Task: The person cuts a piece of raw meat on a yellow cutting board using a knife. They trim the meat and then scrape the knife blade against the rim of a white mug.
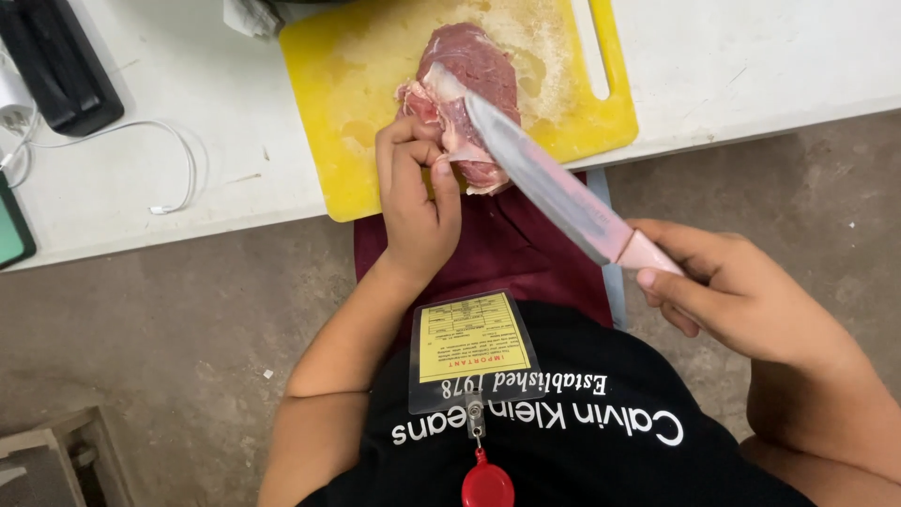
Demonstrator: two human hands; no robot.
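Observation:
A piece of raw red meat (474, 70) lies on a yellow cutting board (366, 84) at the edge of a white counter. My left hand (418, 192) pinches a pale flap of fat at the meat's near edge. A long knife (554, 183) with a pink handle is gripped by my right hand (737, 291). Its blade runs up and left, with the tip resting in the meat just above my left fingers.
The white counter (188, 141) carries a white cable (169, 155), a black device (61, 61) at the far left and a green-edged object (11, 235). A dark red apron (507, 253) hangs below the board. A badge with a red reel (486, 486) hangs on my chest. Below is concrete floor (169, 319).

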